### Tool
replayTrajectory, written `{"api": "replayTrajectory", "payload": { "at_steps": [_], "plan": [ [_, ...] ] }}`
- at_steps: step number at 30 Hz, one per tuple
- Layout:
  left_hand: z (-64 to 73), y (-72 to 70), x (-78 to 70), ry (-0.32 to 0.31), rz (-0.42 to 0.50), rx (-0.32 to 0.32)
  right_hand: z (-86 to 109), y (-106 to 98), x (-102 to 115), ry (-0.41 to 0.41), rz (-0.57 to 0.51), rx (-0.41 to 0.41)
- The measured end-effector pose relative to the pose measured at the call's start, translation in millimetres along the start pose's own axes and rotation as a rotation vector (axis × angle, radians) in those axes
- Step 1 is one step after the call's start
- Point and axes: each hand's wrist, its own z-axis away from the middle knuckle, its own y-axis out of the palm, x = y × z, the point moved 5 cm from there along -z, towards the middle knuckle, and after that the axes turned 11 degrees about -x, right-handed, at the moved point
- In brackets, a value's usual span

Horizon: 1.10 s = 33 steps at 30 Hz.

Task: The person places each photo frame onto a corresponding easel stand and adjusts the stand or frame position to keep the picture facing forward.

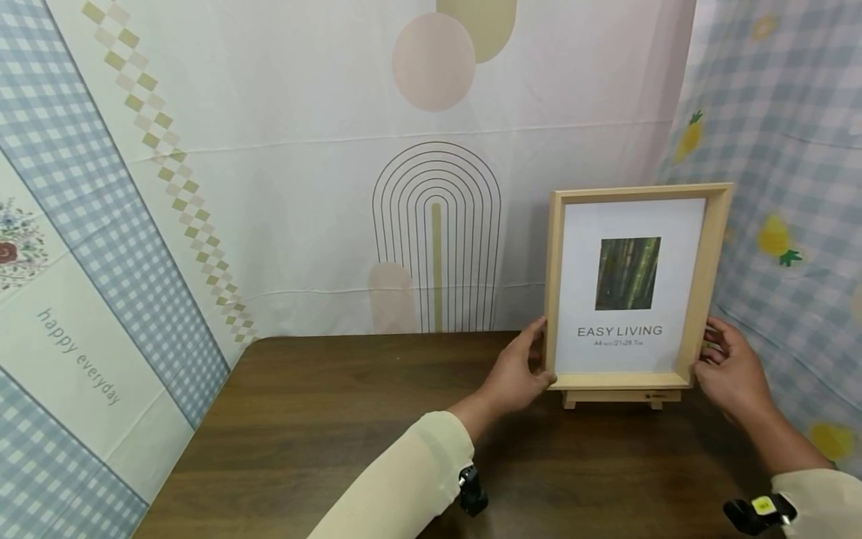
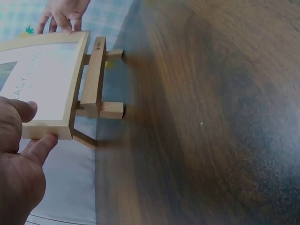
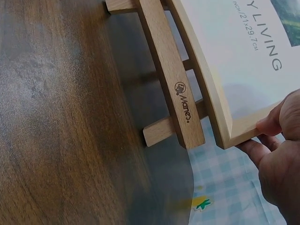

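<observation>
A light wooden picture frame (image 1: 626, 352) stands upright at the right of the table, with a white "EASY LIVING" sheet and a small bamboo picture inside. My left hand (image 1: 515, 370) grips its lower left side, the thumb over the front edge in the left wrist view. On the opposite side, my right hand (image 1: 734, 367) pinches the lower right edge between thumb and fingers. Below the frame is a small wooden tabletop easel (image 3: 171, 79), its ledge marked with a logo. Both wrist views show a gap between ledge and frame bottom. The frame hides most of the easel.
The dark wood-grain table (image 1: 303, 449) extends to the left and front. Behind it hangs a pale patterned cloth (image 1: 303, 224). A blue checked cloth with pineapples (image 1: 795, 314) hangs close to the right hand, and another checked cloth (image 1: 135, 224) borders the left.
</observation>
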Motion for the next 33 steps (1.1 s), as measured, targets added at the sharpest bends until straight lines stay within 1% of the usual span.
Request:
{"api": "replayTrajectory", "payload": {
  "at_steps": [5, 12, 20, 26, 33],
  "plan": [
    [1.6, 0.0, -1.7, 0.013, -0.019, 0.04, 0.3, 0.5, 0.4, 0.006, 0.001, -0.016],
    [2.6, 1.0, -1.9, 0.028, -0.092, 0.063, -0.5, 1.9, 1.6, -0.002, 0.003, -0.024],
    [2.8, 4.9, -2.4, 0.033, -0.101, 0.083, -3.5, 2.5, -3.8, -0.007, 0.004, -0.028],
    [2.7, 5.8, -3.5, 0.038, -0.111, 0.075, -4.8, 3.9, -7.6, -0.001, 0.026, -0.029],
    [1.7, 6.5, -2.7, 0.049, -0.129, 0.072, -5.6, 5.2, -6.9, 0.011, 0.047, -0.015]
  ]
}}
